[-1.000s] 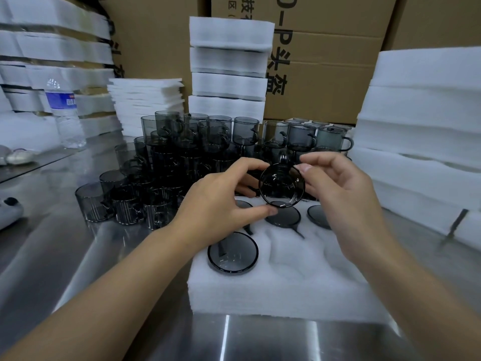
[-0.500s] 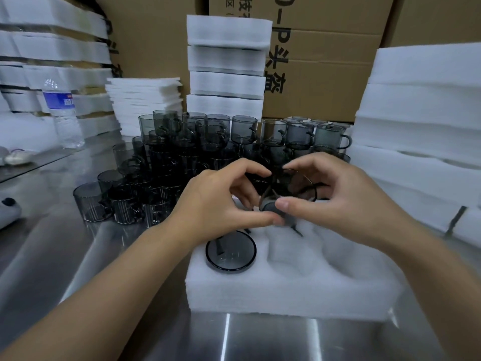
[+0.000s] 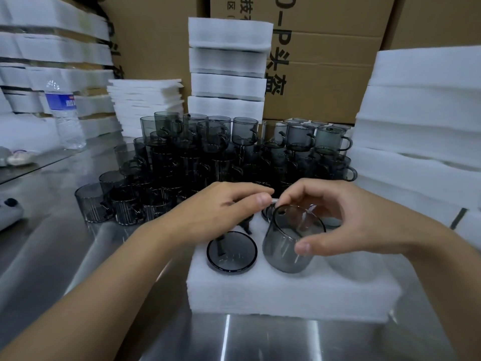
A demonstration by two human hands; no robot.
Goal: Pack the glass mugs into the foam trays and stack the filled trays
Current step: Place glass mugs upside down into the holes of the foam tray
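- The right hand (image 3: 346,225) is gripping a grey glass mug (image 3: 289,246), thumb on the near wall and fingers curling over the far side.
- The mug is standing base up, slightly tilted, in the near middle pocket of the foam tray (image 3: 286,300). It is just right of a seated mug (image 3: 231,254) in the near left pocket.
- The left hand (image 3: 221,209) is lying relaxed and holding nothing. Its thumb is just beside the mug's base; contact cannot be told.
- The mug pile (image 3: 208,157) is crowding the tray's far edge. The foam stack (image 3: 416,126) is standing near the far right corner. Bare steel table (image 3: 78,256) is lying left and near.
- One second ago both hands were holding this mug raised above the tray, its round end facing the camera.
- The cardboard box (image 3: 325,74) is showing "P" and Chinese characters. The water bottle (image 3: 65,113) is carrying a blue label with unreadable print.
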